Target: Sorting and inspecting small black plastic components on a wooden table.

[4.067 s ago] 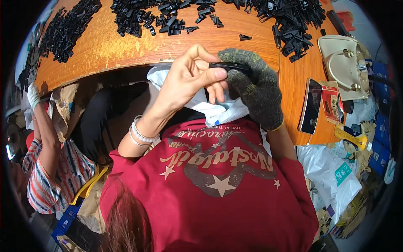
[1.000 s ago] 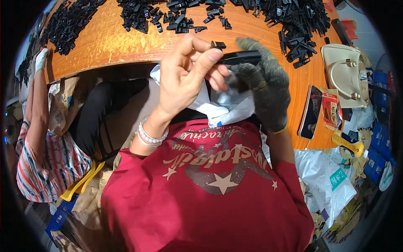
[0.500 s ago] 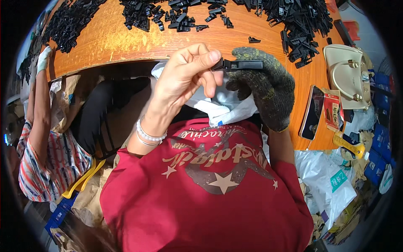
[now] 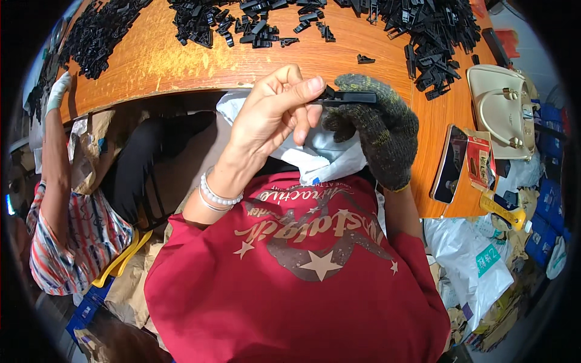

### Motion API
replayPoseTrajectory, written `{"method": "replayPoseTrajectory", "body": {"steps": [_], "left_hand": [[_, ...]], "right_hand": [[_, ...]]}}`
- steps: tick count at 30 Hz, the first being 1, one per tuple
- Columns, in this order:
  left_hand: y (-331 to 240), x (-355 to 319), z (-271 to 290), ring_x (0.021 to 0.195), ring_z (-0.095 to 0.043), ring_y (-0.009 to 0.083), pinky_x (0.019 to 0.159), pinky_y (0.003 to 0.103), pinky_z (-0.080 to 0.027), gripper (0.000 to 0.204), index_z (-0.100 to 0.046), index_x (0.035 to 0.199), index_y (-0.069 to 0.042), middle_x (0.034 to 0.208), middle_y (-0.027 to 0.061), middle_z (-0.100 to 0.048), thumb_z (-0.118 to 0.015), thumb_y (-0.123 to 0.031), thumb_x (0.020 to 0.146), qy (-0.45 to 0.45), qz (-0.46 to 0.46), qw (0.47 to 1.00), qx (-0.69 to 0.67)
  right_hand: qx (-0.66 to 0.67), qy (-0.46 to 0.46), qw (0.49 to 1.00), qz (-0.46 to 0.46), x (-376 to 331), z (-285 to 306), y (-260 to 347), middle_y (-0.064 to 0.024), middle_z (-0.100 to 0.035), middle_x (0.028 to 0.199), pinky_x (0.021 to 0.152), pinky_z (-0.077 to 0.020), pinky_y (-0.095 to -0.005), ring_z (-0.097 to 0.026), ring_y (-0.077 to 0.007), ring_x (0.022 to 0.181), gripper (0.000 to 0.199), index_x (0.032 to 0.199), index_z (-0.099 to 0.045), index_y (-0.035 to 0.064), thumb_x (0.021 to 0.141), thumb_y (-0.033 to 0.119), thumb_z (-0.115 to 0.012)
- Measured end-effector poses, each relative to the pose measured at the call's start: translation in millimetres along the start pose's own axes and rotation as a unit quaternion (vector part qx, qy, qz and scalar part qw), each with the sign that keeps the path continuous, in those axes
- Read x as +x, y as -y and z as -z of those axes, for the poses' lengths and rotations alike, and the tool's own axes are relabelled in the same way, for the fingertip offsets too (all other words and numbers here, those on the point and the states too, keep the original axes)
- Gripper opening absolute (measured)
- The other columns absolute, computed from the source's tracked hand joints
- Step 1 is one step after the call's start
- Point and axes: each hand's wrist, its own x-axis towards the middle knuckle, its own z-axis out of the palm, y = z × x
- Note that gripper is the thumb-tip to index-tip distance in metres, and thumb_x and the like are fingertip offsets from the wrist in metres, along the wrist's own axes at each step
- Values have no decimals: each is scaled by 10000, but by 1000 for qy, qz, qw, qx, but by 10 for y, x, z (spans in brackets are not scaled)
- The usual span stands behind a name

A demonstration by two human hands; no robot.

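My bare left hand, with a pale beaded bracelet at the wrist, pinches one end of a small black plastic clip between thumb and fingers. My right hand, in a dark knitted glove with yellowish flecks, grips the clip's other end. Both hands are close together just off the near edge of the table, above my lap. Part of the clip is hidden by the fingertips. Beneath the hands lies a white plastic bag.
Piles of black plastic parts cover the far side of the wooden table. At right are a phone, a red packet, a yellow-labelled bottle and a cream handbag. A co-worker's gloved hand rests at the left table edge.
Both hands have shifted slightly with the clip: the left a little to the right, the right glove a little to the left. Each keeps hold of the clip.
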Motion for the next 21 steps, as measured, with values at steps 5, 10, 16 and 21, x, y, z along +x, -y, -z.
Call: {"method": "replayPoseTrajectory", "body": {"steps": [5,10,16,21], "left_hand": [[101,-15,-16,412,-579,159,353,187,-397,212,-467,766,-59,624,143,-620,-621,-79,910,-11,-7,1000,-9],[114,-39,14,460,-612,171,374,202,-432,152,-490,811,-49,656,170,-628,-606,-38,908,0,27,998,-51],[134,19,94,466,-624,191,391,229,-471,156,-479,837,-36,674,190,-639,-593,-93,928,-13,26,1000,-5],[43,58,76,402,-569,174,393,220,-429,298,-509,847,-6,636,160,-639,-436,-242,1014,-55,23,991,121]], "right_hand": [[-48,5,999,3,-5,22,-13,-65,-675,985,714,-532,-241,-646,-112,830,281,1154,-624,-6,878,44,-639],[-69,27,996,42,7,13,15,-61,-673,992,712,-537,-248,-640,-109,843,301,1159,-621,-4,859,0,-644],[-94,27,995,0,19,90,-33,-82,-668,999,717,-539,-255,-649,-127,827,282,1175,-609,-10,905,71,-602],[-92,12,996,-7,27,139,-134,-100,-674,1006,734,-538,-263,-655,-136,827,286,1186,-599,-14,932,112,-561]]}}
